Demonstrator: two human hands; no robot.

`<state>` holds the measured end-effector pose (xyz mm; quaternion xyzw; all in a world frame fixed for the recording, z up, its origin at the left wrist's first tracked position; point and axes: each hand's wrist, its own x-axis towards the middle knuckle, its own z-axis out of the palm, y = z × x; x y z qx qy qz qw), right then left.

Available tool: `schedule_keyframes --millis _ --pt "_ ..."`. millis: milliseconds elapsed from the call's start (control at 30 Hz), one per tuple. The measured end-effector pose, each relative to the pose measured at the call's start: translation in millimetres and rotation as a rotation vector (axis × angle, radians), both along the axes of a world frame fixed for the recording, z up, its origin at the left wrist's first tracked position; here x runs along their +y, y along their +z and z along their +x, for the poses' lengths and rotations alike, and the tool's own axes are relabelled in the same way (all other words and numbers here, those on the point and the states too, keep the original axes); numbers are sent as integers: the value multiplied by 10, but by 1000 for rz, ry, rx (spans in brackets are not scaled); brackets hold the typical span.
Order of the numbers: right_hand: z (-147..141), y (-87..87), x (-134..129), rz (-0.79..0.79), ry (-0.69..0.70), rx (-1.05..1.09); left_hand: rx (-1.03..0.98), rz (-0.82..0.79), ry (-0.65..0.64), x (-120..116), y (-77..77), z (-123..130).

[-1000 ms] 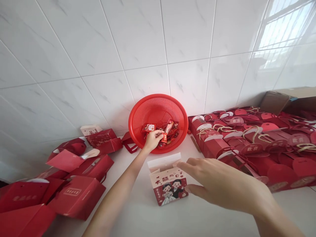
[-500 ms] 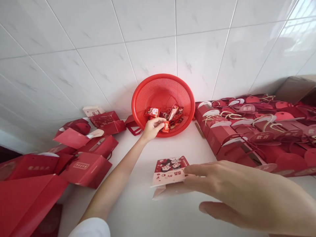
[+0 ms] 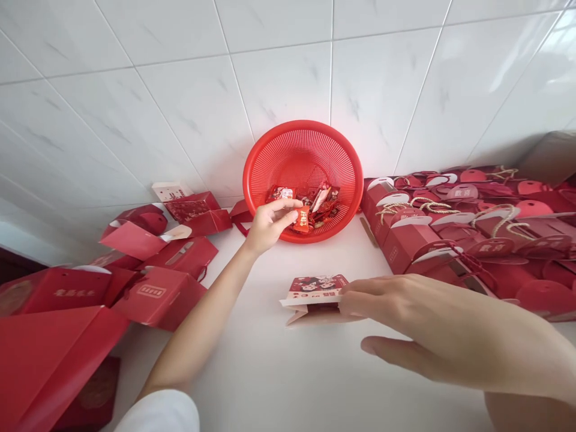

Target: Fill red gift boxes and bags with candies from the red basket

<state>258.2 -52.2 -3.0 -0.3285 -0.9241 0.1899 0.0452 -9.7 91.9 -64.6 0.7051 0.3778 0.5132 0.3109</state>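
Note:
My left hand pinches a small red wrapped candy between thumb and fingers, at the front of the red plastic basket. Other wrapped sweets lie at the bottom of the basket. A small red and pink printed paper bag lies on the white table, its mouth partly spread and facing me. My right hand has its fingers at the bag's right edge, gripping it there, with the thumb held away below. Some of these fingertips are hidden by the bag.
Several red gift boxes are heaped on the left. On the right, rows of red boxes with rope handles stand close together. A tiled wall rises behind the basket, and a brown carton is at the far right.
My left hand has drawn back slightly, bringing the candy over the basket's front rim. The bag's mouth has spread wider and turned towards me, with my right hand still at its edge.

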Motion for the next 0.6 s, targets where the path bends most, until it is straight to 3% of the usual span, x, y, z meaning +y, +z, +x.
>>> schedule_keyframes --millis 133,267,433,600 --pt "22 36 46 -61 -2 15 -67 129 18 -360 324 16" --pt "38 39 135 -68 -8 25 -83 285 -103 -734 506 73" --pt "46 67 241 -83 -8 31 170 508 -289 -1050 573 220" --pt "56 113 311 -128 -41 81 495 652 -338 -1077 516 288"
